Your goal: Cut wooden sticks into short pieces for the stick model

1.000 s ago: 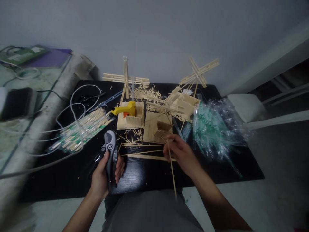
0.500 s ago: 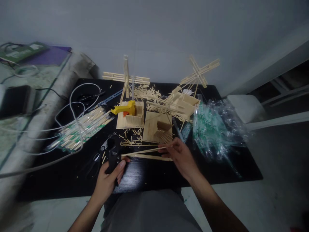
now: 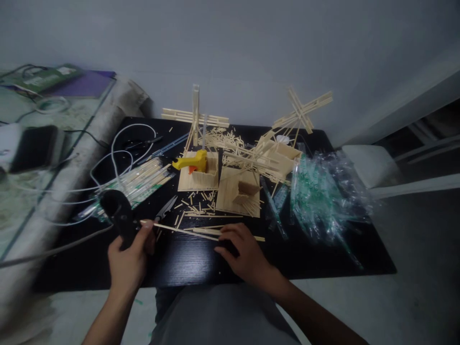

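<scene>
My left hand is wrapped round a black hand tool with a rounded, hollow-looking head; its exact kind is unclear. Between that hand's thumb and forefinger is one end of a thin wooden stick, which slants down to the right. At the stick's other end are the fingertips and thumb of my right hand, curled close together about it. Longer sticks lie on the table just behind the held one. Scissors lie beyond my left hand, partly hidden.
On the black table stand wooden bases and crossed stick frames. A yellow glue gun rests on one base. Bagged sticks and a white cable lie left, crumpled plastic wrappers right. Short cut pieces are scattered mid-table.
My left hand has moved left with the black tool. The thin stick now spans between both hands, clear of the longer sticks. My right hand has come lower and left.
</scene>
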Demonstrator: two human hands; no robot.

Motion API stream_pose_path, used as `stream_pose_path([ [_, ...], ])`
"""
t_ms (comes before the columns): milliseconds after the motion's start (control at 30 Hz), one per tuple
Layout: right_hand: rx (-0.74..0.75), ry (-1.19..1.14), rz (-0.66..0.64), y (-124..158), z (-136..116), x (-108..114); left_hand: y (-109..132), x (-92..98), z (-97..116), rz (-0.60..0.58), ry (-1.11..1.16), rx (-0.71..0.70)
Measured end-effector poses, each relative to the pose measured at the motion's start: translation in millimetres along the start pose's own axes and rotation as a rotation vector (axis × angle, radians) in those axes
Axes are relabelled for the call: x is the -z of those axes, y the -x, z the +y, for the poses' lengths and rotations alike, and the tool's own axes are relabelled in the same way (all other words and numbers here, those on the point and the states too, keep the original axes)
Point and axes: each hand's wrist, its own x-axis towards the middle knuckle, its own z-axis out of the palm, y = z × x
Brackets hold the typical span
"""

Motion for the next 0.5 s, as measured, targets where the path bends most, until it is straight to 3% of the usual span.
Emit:
stream_pose_path([
  [100,0.039,0.246,-0.048,0,13,-11,-8,8.3,5,0.051,0.104,0.053],
  [200,0.051,0.305,-0.079,-2,22,-14,-13,13.1,9,0.086,0.137,0.033],
  [333,0.011,0.069,-0.019,-9,15,2,-13,9.8,18,0.125,0.274,0.025],
  [500,-0.129,-0.245,-0.130,-17,0,24,-12,-1.3,28,0.129,0.369,0.047],
])
